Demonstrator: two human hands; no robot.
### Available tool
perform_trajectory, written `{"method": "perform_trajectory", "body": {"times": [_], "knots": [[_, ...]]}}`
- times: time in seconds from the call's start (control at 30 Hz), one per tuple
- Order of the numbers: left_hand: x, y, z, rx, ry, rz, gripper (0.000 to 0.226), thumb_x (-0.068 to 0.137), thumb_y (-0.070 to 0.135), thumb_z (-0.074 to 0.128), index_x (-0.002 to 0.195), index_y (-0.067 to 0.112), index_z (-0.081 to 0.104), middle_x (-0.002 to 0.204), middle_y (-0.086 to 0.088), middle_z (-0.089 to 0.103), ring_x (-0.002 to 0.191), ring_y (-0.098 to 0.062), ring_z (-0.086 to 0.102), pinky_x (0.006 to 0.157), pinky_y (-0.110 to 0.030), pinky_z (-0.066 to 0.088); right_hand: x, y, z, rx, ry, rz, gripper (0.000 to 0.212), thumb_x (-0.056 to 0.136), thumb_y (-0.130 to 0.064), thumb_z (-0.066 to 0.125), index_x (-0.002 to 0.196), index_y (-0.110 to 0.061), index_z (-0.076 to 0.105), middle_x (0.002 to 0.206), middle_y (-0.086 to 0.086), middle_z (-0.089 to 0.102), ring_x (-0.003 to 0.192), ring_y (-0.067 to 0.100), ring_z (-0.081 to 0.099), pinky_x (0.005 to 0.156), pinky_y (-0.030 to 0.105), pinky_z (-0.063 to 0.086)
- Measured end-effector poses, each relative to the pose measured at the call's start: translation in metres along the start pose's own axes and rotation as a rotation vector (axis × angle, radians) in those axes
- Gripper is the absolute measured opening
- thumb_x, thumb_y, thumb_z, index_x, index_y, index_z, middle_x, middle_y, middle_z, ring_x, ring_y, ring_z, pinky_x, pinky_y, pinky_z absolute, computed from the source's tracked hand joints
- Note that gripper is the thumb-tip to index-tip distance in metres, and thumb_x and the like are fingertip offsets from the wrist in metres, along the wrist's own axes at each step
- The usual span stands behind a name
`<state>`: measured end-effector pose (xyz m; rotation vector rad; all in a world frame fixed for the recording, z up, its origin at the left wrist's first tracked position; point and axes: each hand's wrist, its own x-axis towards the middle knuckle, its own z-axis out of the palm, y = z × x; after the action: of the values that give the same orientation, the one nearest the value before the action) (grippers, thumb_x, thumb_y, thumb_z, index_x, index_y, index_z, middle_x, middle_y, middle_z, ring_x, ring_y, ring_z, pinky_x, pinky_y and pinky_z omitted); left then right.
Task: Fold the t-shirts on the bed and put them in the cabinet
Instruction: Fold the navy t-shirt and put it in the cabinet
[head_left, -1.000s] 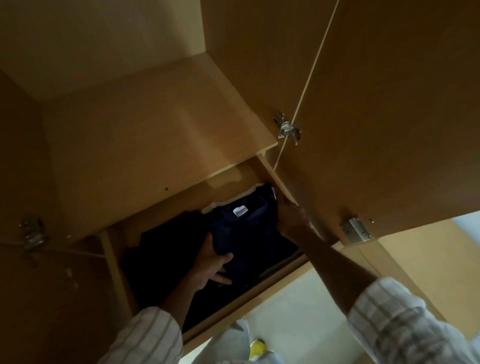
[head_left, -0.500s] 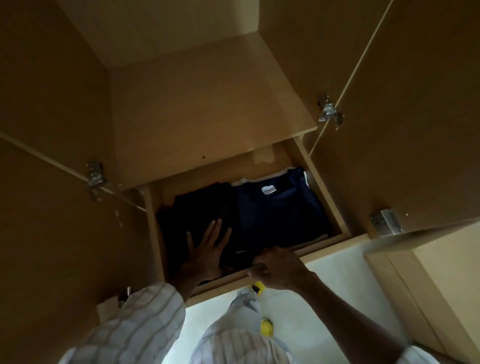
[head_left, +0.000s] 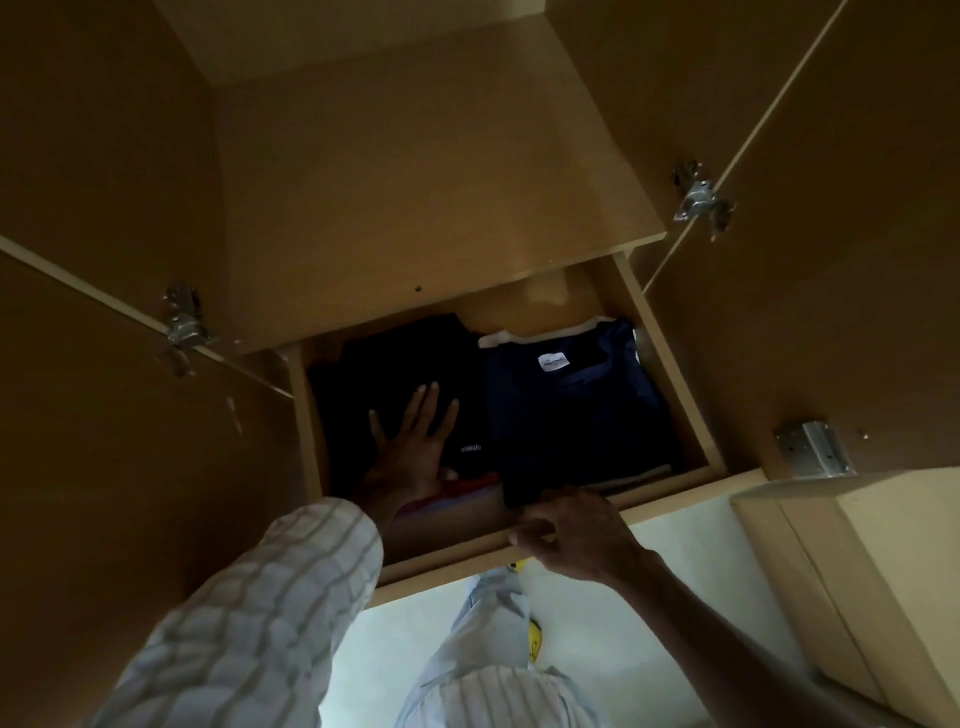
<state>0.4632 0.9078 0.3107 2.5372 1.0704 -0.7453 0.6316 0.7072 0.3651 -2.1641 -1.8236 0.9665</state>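
Inside the cabinet (head_left: 519, 171), my left hand (head_left: 415, 441) lies flat, fingers spread, on the black shirt (head_left: 405, 358) — the navy shirt (head_left: 571, 410) folded just beside it — while my right hand (head_left: 576, 535) curls over the drawer (head_left: 670, 512) front edge.

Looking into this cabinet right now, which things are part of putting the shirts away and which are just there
Part of the job:
- black folded shirt, left hand flat on it
- navy folded shirt beside it
- cabinet compartment holding both
- right hand at the stack's front edge

Just there:
- door hinges
- upper shelf
- metal bracket
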Motion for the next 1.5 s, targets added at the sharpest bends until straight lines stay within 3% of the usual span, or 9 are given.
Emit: {"method": "perform_trajectory", "body": {"times": [0.53,0.67,0.73,0.83,0.97,1.1,1.2,1.33,1.5], "knots": [[0.067,-0.041,-0.056,-0.025,-0.017,-0.026,0.110,0.084,0.056,0.066,0.155,0.034,-0.016,0.159,0.000,-0.034,0.146,-0.020,-0.032,0.109,-0.076,0.002,0.003,0.003,0.001,0.000,-0.002,0.007,0.051,0.085,-0.070,0.044,0.103,-0.031,0.072,0.099,-0.017,0.071,0.096,0.002,0.062,0.088,0.025,0.049],[0.058,-0.023,-0.060,-0.020,0.021,-0.022,0.116,0.076,0.062,0.065,0.155,0.029,-0.012,0.163,-0.005,-0.023,0.149,-0.025,-0.025,0.113,-0.071,-0.004,0.002,0.002,-0.005,0.008,-0.060,-0.008,0.051,0.087,-0.069,0.042,0.104,-0.030,0.070,0.097,-0.016,0.070,0.093,0.003,0.062,0.088,0.025,0.049],[0.044,-0.001,-0.058,0.021,0.196,0.100,0.110,0.078,0.061,0.062,0.158,0.024,-0.004,0.165,-0.010,-0.010,0.151,-0.027,-0.014,0.117,-0.065,-0.003,-0.002,0.009,-0.008,-0.026,-0.048,-0.006,0.059,0.084,-0.073,0.034,0.104,-0.030,0.068,0.096,-0.016,0.069,0.096,0.005,0.062,0.089,0.029,0.050],[0.027,0.044,-0.042,0.054,0.425,0.447,0.096,0.077,0.053,0.060,0.157,0.021,0.018,0.164,-0.014,0.010,0.152,-0.030,0.004,0.120,-0.058,0.007,-0.015,0.033,-0.020,-0.097,0.082,0.073,0.052,0.085,-0.069,0.036,0.098,-0.031,0.068,0.090,-0.015,0.070,0.095,0.010,0.064,0.095,0.038,0.048],[0.031,0.106,-0.007,0.210,0.315,0.754,0.090,0.079,0.051,0.063,0.155,0.024,0.024,0.163,-0.015,0.018,0.151,-0.035,0.010,0.118,-0.060,0.015,-0.034,0.066,-0.035,-0.117,0.175,0.210,0.046,0.087,-0.059,0.034,0.087,-0.030,0.070,0.082,-0.016,0.069,0.089,0.009,0.063,0.100,0.040,0.043],[0.040,0.137,0.015,0.247,0.206,0.663,0.069,0.097,0.044,0.045,0.157,0.035,0.012,0.166,-0.009,0.008,0.152,-0.034,0.002,0.115,-0.065,0.014,-0.042,0.072,-0.037,-0.094,0.190,0.229,0.046,0.088,-0.053,0.031,0.087,-0.027,0.068,0.084,-0.012,0.069,0.091,0.010,0.061,0.100,0.038,0.042],[0.051,0.138,0.017,0.283,0.172,0.598,0.080,0.092,0.044,0.057,0.156,0.037,0.010,0.166,-0.007,0.005,0.152,-0.035,-0.001,0.114,-0.069,0.013,-0.041,0.070,-0.034,-0.084,0.220,0.220,0.038,0.089,-0.047,0.036,0.087,-0.026,0.068,0.084,-0.010,0.069,0.091,0.011,0.062,0.101,0.038,0.043],[0.068,0.136,0.003,0.307,0.115,0.605,0.094,0.088,0.044,0.061,0.157,0.034,-0.003,0.164,-0.006,-0.019,0.149,-0.033,-0.021,0.115,-0.069,0.003,-0.043,0.073,-0.028,-0.062,0.293,0.189,0.026,0.089,-0.042,0.049,0.097,-0.029,0.070,0.091,-0.012,0.072,0.096,0.010,0.064,0.102,0.038,0.044],[0.095,0.128,-0.019,0.279,0.155,0.556,0.074,0.097,0.044,0.046,0.157,0.035,0.003,0.165,-0.004,-0.014,0.151,-0.030,-0.016,0.115,-0.067,0.004,-0.041,0.075,-0.024,-0.084,0.282,0.218,0.036,0.088,-0.049,0.039,0.088,-0.027,0.068,0.084,-0.014,0.067,0.094,0.010,0.060,0.098,0.034,0.042]]}}
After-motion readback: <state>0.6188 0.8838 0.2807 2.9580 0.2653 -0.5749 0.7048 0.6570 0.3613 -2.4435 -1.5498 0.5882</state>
